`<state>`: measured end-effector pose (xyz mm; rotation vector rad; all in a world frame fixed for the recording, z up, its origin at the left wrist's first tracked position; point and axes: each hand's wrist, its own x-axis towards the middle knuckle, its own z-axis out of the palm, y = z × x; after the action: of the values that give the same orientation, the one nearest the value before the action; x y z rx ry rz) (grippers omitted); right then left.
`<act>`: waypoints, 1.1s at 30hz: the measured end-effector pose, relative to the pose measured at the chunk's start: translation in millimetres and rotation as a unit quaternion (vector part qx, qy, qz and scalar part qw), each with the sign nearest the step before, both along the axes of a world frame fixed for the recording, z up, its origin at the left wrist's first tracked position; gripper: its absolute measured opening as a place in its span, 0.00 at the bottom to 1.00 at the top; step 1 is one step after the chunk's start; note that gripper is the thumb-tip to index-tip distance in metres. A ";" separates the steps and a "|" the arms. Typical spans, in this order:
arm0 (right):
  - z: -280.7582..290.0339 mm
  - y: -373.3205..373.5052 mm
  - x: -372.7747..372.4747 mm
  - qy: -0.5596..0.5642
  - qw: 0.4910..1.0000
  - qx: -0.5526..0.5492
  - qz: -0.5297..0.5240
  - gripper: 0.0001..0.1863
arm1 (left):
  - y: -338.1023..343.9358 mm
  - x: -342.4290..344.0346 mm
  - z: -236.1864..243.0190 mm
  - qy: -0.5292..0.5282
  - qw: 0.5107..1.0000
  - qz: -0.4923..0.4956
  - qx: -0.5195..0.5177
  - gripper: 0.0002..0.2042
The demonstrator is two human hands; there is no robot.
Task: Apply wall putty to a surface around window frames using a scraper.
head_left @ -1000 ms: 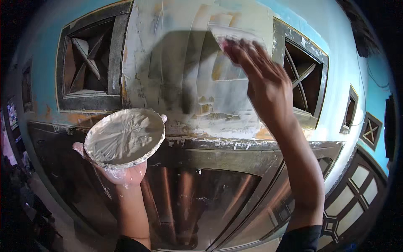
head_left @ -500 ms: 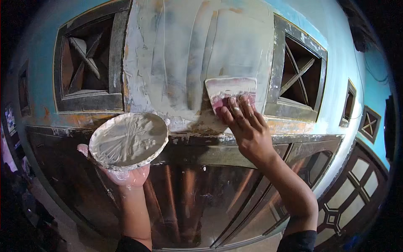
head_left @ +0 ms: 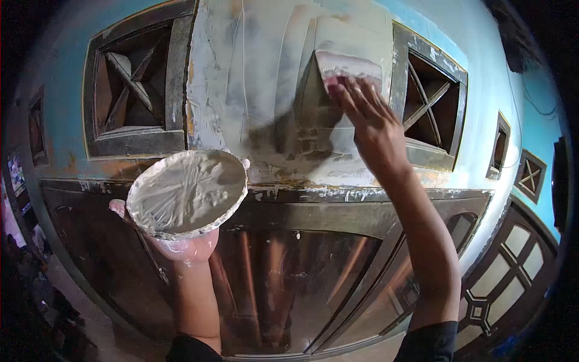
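Note:
My left hand (head_left: 187,246) supports a round, shallow container of off-white wall putty (head_left: 192,194) from below, its rim crusted with dried paste. A thumb shows at the container's left edge; the other fingers are hidden under it. Up and to the right, my right hand (head_left: 371,114) grips a wide, flat putty scraper (head_left: 353,67), fingers pressed on its reddish, smeared face. The scraper's wide edge points upward against the wall (head_left: 259,72), where thin grey-white putty shows long vertical ridges. A dark shadow of the tool and hand falls on the coat.
Wooden vent frames with crossed slats flank the patch, one at left (head_left: 140,81) and one at right (head_left: 429,99). Below runs a ledge (head_left: 313,193) above dark glossy wooden panels (head_left: 289,289). At far right stands a door with pale panes (head_left: 500,289).
My right hand has moved the scraper up the wall and slightly right. The putty container in my left hand has risen a little.

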<state>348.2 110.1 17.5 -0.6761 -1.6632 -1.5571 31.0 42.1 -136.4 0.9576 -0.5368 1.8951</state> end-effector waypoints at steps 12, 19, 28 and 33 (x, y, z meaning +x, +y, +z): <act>-104.3 -74.8 13.0 -0.047 0.989 -0.141 0.022 0.29 | 6.0 -6.5 6.1 0.045 0.993 -0.019 0.108 0.50; -3.9 -33.1 38.5 -0.011 0.999 0.028 -0.015 0.30 | -16.5 42.9 32.7 -0.171 0.965 0.091 -0.179 0.49; -120.1 -39.7 46.6 -0.047 0.989 -0.137 -0.027 0.29 | 5.4 9.0 -2.0 0.005 0.996 -0.019 0.086 0.50; -113.6 -70.6 47.5 -0.039 0.985 -0.166 0.014 0.31 | -14.7 48.9 30.3 -0.169 0.956 0.139 -0.196 0.51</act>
<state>395.8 39.5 -96.1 -0.7656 -2.0079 -1.3118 79.9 27.4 -106.0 0.4670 -0.2078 2.3281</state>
